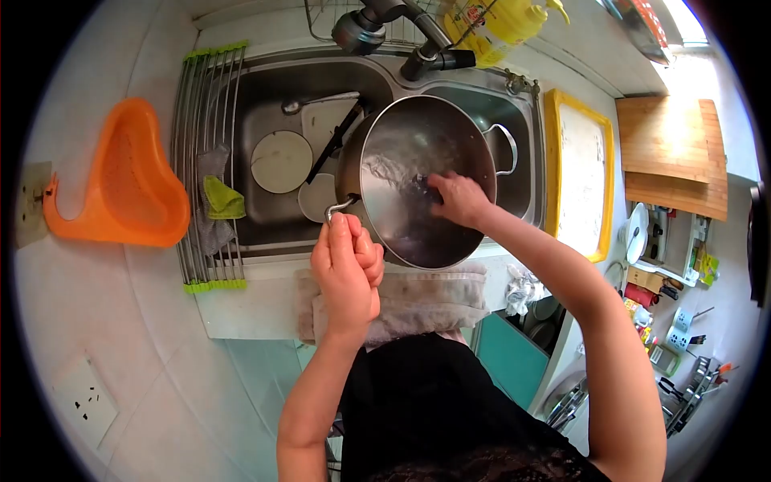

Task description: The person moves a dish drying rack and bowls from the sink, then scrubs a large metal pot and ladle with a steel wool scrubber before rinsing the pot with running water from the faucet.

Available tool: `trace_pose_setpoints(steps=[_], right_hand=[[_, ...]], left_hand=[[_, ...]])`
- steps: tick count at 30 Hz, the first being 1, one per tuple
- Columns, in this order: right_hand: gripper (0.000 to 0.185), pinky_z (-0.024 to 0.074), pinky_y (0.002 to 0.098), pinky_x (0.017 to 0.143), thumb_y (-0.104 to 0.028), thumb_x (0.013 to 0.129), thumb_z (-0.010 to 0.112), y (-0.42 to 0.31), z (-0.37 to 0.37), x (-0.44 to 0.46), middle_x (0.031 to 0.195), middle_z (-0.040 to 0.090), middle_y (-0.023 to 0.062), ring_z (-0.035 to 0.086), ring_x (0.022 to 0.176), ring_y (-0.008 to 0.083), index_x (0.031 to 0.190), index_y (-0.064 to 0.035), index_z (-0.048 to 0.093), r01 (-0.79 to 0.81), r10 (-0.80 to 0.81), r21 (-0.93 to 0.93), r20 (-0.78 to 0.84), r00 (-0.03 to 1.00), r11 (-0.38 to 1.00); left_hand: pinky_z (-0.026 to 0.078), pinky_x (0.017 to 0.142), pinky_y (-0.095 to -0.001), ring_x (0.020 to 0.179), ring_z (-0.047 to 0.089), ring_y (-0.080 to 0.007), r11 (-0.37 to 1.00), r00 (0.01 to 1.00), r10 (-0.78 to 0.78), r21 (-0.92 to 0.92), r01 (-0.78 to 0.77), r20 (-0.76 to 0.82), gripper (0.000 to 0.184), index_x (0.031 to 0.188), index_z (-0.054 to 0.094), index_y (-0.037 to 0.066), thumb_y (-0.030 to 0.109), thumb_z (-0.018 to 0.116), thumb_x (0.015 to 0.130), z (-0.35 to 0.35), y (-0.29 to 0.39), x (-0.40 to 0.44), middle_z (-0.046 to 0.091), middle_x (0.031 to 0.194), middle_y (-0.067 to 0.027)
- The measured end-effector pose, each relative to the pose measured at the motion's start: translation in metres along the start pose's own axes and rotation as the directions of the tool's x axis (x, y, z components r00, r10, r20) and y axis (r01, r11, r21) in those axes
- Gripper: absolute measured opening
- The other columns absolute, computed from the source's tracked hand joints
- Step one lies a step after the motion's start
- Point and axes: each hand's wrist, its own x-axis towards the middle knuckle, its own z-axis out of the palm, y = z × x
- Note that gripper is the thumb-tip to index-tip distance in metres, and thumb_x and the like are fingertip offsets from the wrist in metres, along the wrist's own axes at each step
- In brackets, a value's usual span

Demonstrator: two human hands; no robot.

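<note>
Large metal pot (414,233) at centre frame, tilted above the sink (241,233), its mouth facing me. Left hand (347,261), just below centre, is closed around the near loop handle. Right hand (462,201) reaches inside the pot, fingers partly curled near the inner wall; can't tell whether they grip anything, as a small dark patch at the fingertips is unclear. The pot's far handle (507,149) is free.

Progress, my judgement: work on the pot's inside is midway, not finished. Round plate (281,161), spoon (321,101) and a black-handled utensil (336,138) lie in the left basin, untouched by either hand.
</note>
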Motion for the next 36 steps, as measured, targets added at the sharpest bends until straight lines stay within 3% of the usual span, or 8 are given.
trace_pose_setpoints(steps=[6,10,14,21,27,29,33,36], right_hand=[[0.030,0.0481,0.0269,0.067,-0.022,0.083,0.055,-0.054,-0.038,-0.017,0.088,0.060,0.0003,0.057,0.074,0.0104,0.111,-0.0129,0.061,-0.616,0.017,0.764,0.625,0.780,0.192],[0.030,0.0445,0.0242,0.072,-0.020,0.087,0.053,-0.078,-0.057,-0.026,0.094,0.058,-0.0037,0.050,0.076,0.0040,0.113,-0.0059,0.060,-0.520,-0.183,0.777,0.604,0.776,0.355],[0.027,0.0452,0.0332,0.081,-0.014,0.075,0.060,-0.020,-0.027,-0.057,0.097,0.061,0.0061,0.058,0.091,0.0224,0.100,-0.0212,0.068,0.131,-0.255,0.294,0.435,0.864,0.947],[0.026,0.0424,0.0368,0.085,-0.013,0.063,0.065,0.041,-0.017,-0.004,0.096,0.055,0.0066,0.050,0.102,0.0257,0.089,-0.0173,0.066,0.342,-0.355,-0.367,0.035,0.934,0.865],[0.033,0.0470,0.0320,0.079,-0.018,0.073,0.066,-0.001,-0.005,-0.049,0.097,0.063,0.0079,0.060,0.088,0.0215,0.107,-0.0143,0.064,-0.069,-0.057,0.472,0.249,0.967,0.879],[0.034,0.0461,0.0259,0.078,-0.022,0.083,0.060,-0.030,-0.039,-0.058,0.099,0.063,0.0043,0.058,0.088,0.0123,0.116,-0.0111,0.060,-0.429,0.047,0.764,0.466,0.883,0.483],[0.033,0.0436,0.0219,0.077,-0.022,0.090,0.052,-0.083,-0.072,-0.063,0.101,0.061,0.0030,0.055,0.089,0.0080,0.115,0.0005,0.057,-0.229,0.103,0.960,0.247,0.963,-0.163],[0.029,0.0438,0.0272,0.078,-0.018,0.090,0.051,-0.090,-0.064,-0.074,0.100,0.060,0.0101,0.056,0.089,0.0175,0.110,0.0007,0.058,0.028,0.230,0.936,-0.115,0.966,0.352]], left_hand=[[0.010,0.036,-0.0231,0.041,0.012,-0.0041,1.000,1.000,0.004,0.000,-0.004,-0.015,0.027,0.073,0.035,0.011,0.024,0.034,0.097,0.013,-0.007,-0.008,0.020,0.050,0.0059],[0.010,0.035,-0.0234,0.040,0.012,-0.0040,1.000,0.996,0.022,0.017,-0.021,-0.091,0.028,0.071,0.033,0.012,0.024,0.034,0.096,0.029,-0.011,-0.018,0.020,0.049,0.0059],[0.013,0.035,-0.0218,0.039,0.012,-0.0038,0.996,0.990,0.086,-0.019,-0.089,-0.109,0.029,0.070,0.034,0.010,0.020,0.034,0.096,0.024,-0.012,-0.015,0.021,0.049,0.0054],[0.008,0.036,-0.0234,0.041,0.011,-0.0043,0.999,0.999,0.033,0.010,-0.033,-0.038,0.030,0.070,0.032,0.013,0.025,0.034,0.096,0.026,-0.012,-0.015,0.018,0.049,0.0058],[0.009,0.037,-0.0233,0.042,0.012,-0.0045,0.999,0.999,0.030,0.026,-0.029,-0.041,0.029,0.071,0.033,0.012,0.026,0.033,0.097,0.048,-0.020,-0.022,0.019,0.050,0.0056],[0.011,0.036,-0.0224,0.040,0.013,-0.0041,0.997,0.997,0.072,0.013,-0.071,-0.035,0.030,0.071,0.033,0.011,0.025,0.032,0.098,0.043,-0.026,-0.021,0.021,0.050,0.0054],[0.010,0.036,-0.0234,0.040,0.013,-0.0046,0.994,0.994,0.099,0.040,-0.098,-0.039,0.029,0.073,0.035,0.011,0.027,0.032,0.097,0.054,-0.034,-0.027,0.019,0.050,0.0057],[0.010,0.035,-0.0233,0.039,0.014,-0.0044,0.992,0.990,0.113,0.060,-0.108,-0.087,0.029,0.073,0.035,0.012,0.028,0.033,0.097,0.060,-0.045,-0.026,0.020,0.050,0.0058]])
